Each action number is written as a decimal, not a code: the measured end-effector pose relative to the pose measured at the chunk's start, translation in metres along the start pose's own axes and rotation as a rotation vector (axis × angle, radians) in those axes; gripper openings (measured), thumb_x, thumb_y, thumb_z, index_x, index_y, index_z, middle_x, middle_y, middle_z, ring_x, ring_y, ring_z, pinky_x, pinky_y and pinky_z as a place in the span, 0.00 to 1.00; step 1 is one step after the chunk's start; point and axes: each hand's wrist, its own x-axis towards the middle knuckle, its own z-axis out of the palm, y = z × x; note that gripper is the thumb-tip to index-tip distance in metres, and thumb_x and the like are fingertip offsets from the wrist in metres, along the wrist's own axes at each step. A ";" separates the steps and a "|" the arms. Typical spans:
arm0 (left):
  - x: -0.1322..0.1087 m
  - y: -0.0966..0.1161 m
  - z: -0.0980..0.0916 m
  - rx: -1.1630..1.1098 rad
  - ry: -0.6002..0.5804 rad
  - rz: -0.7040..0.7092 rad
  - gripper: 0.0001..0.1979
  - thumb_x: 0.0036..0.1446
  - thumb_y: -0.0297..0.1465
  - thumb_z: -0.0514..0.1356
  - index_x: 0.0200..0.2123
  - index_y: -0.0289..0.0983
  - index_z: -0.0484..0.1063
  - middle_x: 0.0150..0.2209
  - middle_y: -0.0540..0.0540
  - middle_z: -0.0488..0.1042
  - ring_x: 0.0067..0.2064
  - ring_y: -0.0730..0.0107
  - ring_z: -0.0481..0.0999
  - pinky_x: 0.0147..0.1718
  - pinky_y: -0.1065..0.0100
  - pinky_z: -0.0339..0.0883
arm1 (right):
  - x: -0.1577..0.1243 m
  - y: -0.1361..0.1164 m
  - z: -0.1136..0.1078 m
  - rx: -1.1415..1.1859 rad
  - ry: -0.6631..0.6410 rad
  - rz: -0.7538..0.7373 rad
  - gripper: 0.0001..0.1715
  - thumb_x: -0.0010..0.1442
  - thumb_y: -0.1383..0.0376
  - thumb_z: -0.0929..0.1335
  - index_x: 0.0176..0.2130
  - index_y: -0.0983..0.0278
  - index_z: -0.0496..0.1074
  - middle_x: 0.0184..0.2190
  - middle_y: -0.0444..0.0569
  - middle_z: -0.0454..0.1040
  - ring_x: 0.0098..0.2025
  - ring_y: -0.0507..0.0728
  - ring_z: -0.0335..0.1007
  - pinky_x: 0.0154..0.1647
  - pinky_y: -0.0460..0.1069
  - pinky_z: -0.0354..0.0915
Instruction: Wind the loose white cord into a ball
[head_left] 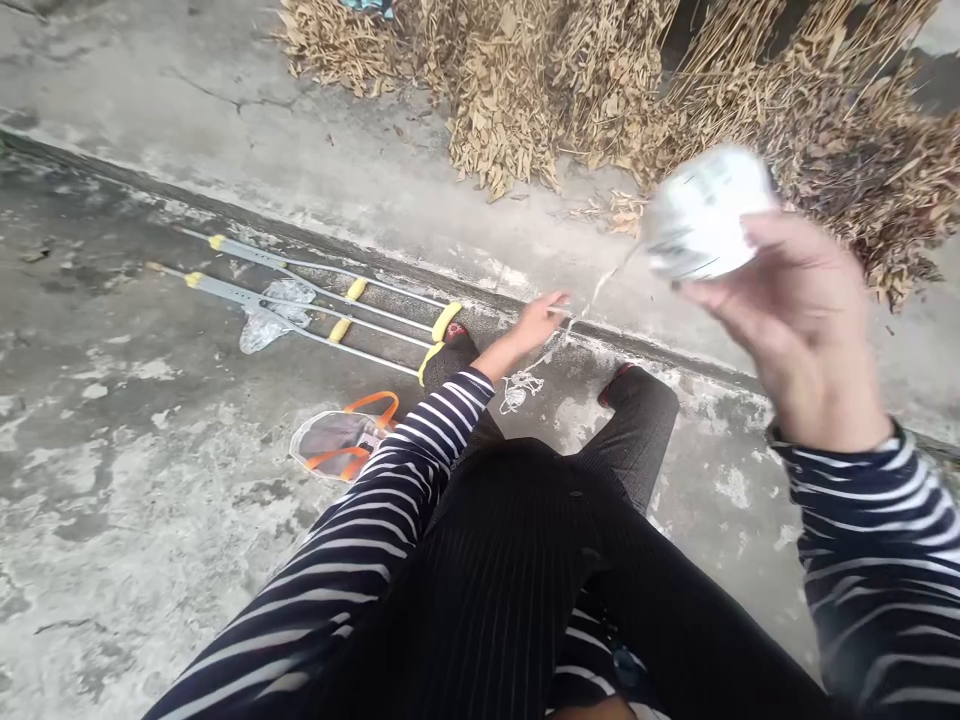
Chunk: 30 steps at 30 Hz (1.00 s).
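Observation:
My right hand (802,310), raised at the right, is closed around a white ball of string (709,215), blurred by motion. A strand of white string (600,288) slants down from the ball past the fingertips of my left hand (536,322). That hand is low over the ground, its fingers loosely bent, with a bit of the string at their tips. Below it, the strand leads to a loose white tangle of string (519,390) on the concrete between my feet.
Two grey crutches (315,300) with yellow pads lie at the left, over a clear plastic bag (274,315). A bag with orange handles (341,440) lies beside my left arm. Dry leafy stalks (517,90) are heaped beyond a low concrete ledge (420,215).

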 end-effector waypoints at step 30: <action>-0.043 0.034 0.013 -0.423 -0.164 0.226 0.20 0.65 0.39 0.63 0.57 0.37 0.76 0.45 0.43 0.85 0.50 0.61 0.82 0.55 0.58 0.69 | -0.011 0.000 0.023 0.424 0.104 0.072 0.42 0.43 0.69 0.79 0.56 0.53 0.72 0.40 0.40 0.81 0.37 0.55 0.78 0.28 0.45 0.79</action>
